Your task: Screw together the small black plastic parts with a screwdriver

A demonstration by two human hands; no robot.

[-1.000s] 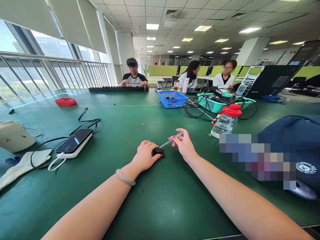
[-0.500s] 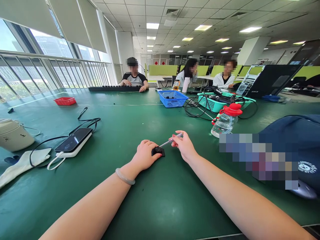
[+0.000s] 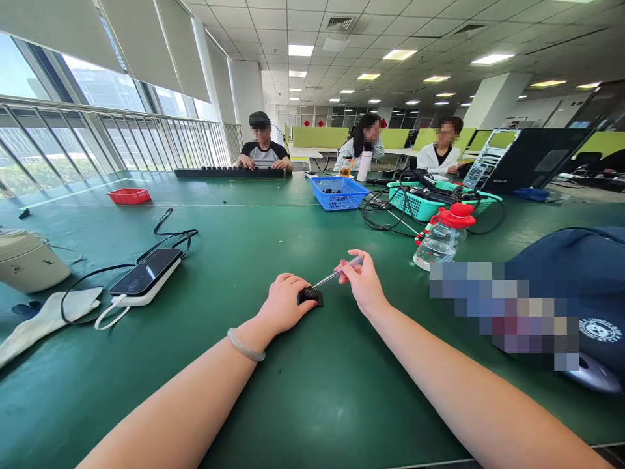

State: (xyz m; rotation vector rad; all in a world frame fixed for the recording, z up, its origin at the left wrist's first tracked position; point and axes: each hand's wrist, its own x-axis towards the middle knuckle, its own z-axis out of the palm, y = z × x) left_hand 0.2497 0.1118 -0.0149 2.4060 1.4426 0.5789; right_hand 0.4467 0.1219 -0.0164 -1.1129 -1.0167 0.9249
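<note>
My left hand rests on the green table and grips a small black part, thumb in front and fingers behind. The part is dark and partly covered by the hand, so its exact kind is unclear. In my right hand is a slim screwdriver with a clear handle, pinched between thumb and fingers. Its thin shaft slants down to the left, and the tip meets the top of the black part.
To the left lie a phone on a white power bank, a cable, a white glove and a cream pot. A red-lidded bottle, a blue basket, a green basket and a dark backpack stand ahead and right. People sit beyond.
My right hand has risen slightly, and the screwdriver's handle with it. The left hand stays on the black part.
</note>
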